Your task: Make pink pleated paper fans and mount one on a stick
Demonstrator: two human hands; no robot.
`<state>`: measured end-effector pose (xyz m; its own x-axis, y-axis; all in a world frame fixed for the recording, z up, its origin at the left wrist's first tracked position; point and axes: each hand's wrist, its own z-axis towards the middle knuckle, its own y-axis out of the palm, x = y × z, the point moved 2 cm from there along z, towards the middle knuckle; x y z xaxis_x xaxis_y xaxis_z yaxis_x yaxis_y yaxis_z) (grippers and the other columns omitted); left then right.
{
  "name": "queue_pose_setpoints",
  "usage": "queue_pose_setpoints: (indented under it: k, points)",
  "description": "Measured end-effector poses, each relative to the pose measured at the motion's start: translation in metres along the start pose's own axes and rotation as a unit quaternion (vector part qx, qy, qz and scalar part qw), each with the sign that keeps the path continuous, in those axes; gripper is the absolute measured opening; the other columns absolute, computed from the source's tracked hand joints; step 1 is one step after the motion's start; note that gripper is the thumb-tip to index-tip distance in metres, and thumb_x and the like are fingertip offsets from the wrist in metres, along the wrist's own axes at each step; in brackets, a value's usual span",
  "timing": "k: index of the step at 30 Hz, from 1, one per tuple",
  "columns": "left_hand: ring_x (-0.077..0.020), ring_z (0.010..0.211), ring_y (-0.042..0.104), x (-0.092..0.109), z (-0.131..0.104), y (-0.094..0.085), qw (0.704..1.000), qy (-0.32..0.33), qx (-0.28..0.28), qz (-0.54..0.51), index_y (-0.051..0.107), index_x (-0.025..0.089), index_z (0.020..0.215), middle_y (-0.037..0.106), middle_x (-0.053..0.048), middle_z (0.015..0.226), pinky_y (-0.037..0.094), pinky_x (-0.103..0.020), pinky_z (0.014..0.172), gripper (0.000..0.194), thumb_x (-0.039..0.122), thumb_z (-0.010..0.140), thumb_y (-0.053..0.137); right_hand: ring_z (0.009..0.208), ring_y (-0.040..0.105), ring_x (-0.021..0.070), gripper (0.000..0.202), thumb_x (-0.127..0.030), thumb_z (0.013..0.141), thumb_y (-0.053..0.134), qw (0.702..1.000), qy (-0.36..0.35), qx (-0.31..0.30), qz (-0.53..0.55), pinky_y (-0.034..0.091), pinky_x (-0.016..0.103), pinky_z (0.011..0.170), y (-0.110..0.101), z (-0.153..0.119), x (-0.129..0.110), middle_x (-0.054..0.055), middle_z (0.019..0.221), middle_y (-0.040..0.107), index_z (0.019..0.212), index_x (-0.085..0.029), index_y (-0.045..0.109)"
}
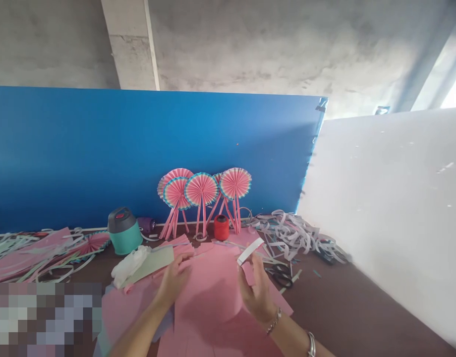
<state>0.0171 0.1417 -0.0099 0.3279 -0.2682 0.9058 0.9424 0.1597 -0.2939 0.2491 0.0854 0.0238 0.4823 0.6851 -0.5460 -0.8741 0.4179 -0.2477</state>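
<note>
My right hand (257,292) is closed on a narrow white band, which looks like a roll of tape (250,251) seen edge-on, held tilted between thumb and fingers. Beneath both hands lie large pink paper sheets (209,292). My left hand (176,277) is by the left edge of the pink sheets, its fingers loosely stretched with nothing visible in them. I cannot tell whether it touches the paper. Just right of my right hand rest black-handled scissors (282,275), partly over paper strips. A pale green sheet (153,265) and crumpled white plastic (129,265) lie left of my left hand.
Several pleated pink paper fans (201,190) lean against the blue panel (101,148). A red spool (221,228) and a teal-grey container (124,233) stand before it. Curled white strips (287,230) pile up at right, beside a white panel (391,213). More pink paper (34,253) and strips lie left.
</note>
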Motion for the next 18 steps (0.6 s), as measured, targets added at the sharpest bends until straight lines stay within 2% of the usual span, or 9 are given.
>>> queue_pose_setpoints:
  k: [5, 10, 13, 18]
  points:
    - [-0.0262, 0.106, 0.061, -0.004, -0.007, 0.013, 0.996, 0.042, -0.059, 0.045, 0.065, 0.019, 0.101, 0.069, -0.010, 0.108, 0.045, -0.044, 0.096, 0.033, 0.022, 0.070, 0.054, 0.086, 0.057, 0.0232, 0.019, -0.017, 0.091, 0.043, 0.998, -0.035, -0.025, -0.038, 0.043, 0.038, 0.079, -0.001, 0.002, -0.001, 0.009, 0.093, 0.061, 0.106, -0.021, 0.053]
    - [-0.0239, 0.115, 0.056, -0.010, -0.014, 0.025, 0.987, 0.051, -0.145, 0.039, 0.059, 0.019, 0.117, 0.062, -0.011, 0.122, 0.048, -0.037, 0.094, 0.040, 0.023, 0.078, 0.050, 0.076, 0.058, 0.0194, 0.030, -0.014, 0.091, 0.039, 0.985, -0.101, -0.102, -0.092, 0.043, 0.034, 0.073, 0.003, 0.005, -0.002, 0.006, 0.086, 0.064, 0.118, -0.021, 0.049]
    - [-0.0226, 0.116, 0.056, -0.007, -0.018, 0.030, 0.981, 0.064, -0.172, 0.063, 0.057, 0.022, 0.122, 0.062, -0.009, 0.124, 0.047, -0.036, 0.095, 0.043, 0.018, 0.079, 0.047, 0.072, 0.058, 0.0177, 0.023, -0.014, 0.091, 0.041, 0.983, -0.114, -0.102, -0.103, 0.042, 0.032, 0.071, 0.003, 0.007, -0.005, 0.003, 0.081, 0.064, 0.109, -0.022, 0.053]
    - [-0.0211, 0.108, 0.060, -0.003, -0.016, 0.031, 0.971, 0.106, -0.172, 0.124, 0.055, 0.023, 0.125, 0.064, -0.007, 0.119, 0.045, -0.036, 0.096, 0.047, 0.014, 0.080, 0.044, 0.077, 0.061, 0.0178, 0.011, -0.013, 0.088, 0.044, 0.985, -0.126, -0.070, -0.100, 0.040, 0.034, 0.077, -0.002, 0.013, -0.011, 0.004, 0.084, 0.066, 0.090, -0.022, 0.051]
